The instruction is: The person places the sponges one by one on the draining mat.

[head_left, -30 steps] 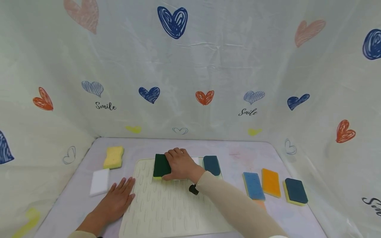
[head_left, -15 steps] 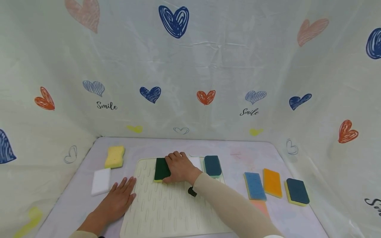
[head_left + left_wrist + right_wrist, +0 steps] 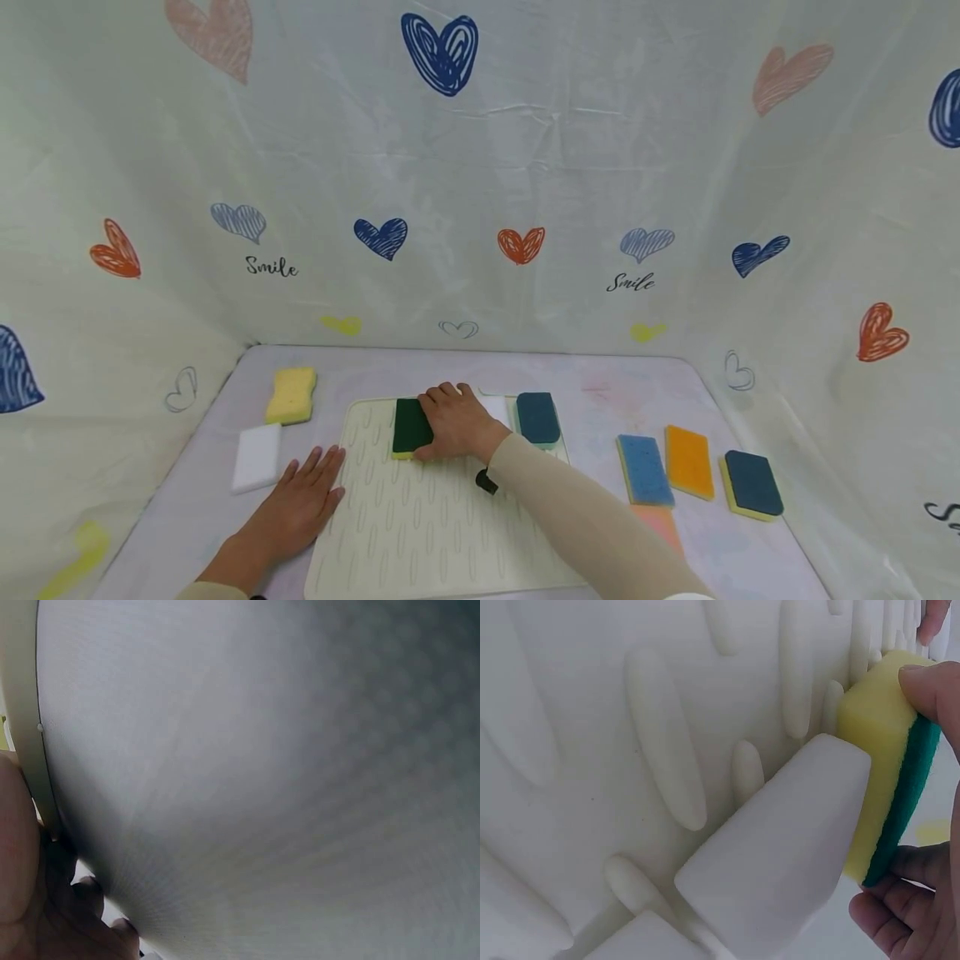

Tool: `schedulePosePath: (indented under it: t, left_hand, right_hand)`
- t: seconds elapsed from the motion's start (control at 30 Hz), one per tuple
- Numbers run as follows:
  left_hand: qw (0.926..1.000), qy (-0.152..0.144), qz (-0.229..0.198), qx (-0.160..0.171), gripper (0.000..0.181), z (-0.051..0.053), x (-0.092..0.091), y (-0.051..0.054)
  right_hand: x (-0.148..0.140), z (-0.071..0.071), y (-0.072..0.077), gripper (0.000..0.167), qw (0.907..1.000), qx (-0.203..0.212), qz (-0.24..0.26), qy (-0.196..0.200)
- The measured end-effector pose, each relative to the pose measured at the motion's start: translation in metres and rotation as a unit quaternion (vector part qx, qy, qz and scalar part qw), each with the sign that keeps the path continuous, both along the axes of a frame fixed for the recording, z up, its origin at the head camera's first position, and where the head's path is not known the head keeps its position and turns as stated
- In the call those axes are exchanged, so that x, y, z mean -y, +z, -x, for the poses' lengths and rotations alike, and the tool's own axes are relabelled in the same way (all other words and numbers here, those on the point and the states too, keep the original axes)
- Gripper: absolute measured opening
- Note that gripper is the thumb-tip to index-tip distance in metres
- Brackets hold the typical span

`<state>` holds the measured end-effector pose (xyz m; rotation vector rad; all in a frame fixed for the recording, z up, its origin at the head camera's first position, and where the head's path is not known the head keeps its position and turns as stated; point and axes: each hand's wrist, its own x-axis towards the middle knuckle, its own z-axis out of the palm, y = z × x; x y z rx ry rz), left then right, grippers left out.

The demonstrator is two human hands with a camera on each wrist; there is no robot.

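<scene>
My right hand pinches a yellow sponge with a dark green scouring side between thumb and fingers, at the far part of a cream ridged mat. In the right wrist view the sponge has its yellow layer facing the mat and touches or nearly touches a white sponge. My left hand lies flat, fingers spread, at the mat's left edge. The left wrist view shows mostly a blurred pale surface, with a few fingers at its lower left.
A dark teal sponge lies on the mat's far right corner. Left of the mat are a yellow wavy sponge and a white one. To the right lie blue, orange, dark-topped and pink sponges.
My right hand has come slightly down and nearer with the green-and-yellow sponge, then nearly stopped. More of the white sponge beside it shows. My left hand has stayed in place.
</scene>
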<state>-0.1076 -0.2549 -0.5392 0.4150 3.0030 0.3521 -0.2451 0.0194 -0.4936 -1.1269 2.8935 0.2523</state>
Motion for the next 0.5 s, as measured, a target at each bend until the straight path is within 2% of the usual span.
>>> schedulePosePath:
  t: [0.17,0.5]
  left_hand:
    - [1.0000,0.000,0.003,-0.003,0.064,-0.0003,-0.0004,0.0002]
    - [0.9997,0.007,0.005,0.024,0.066,0.0001,-0.0029,0.0037]
  right_hand:
    - [0.0000,0.0001,0.0005,0.095,1.0000,0.001,0.002,-0.002]
    - [-0.0014,-0.0001,0.0011,0.094,1.0000,0.004,0.003,-0.004]
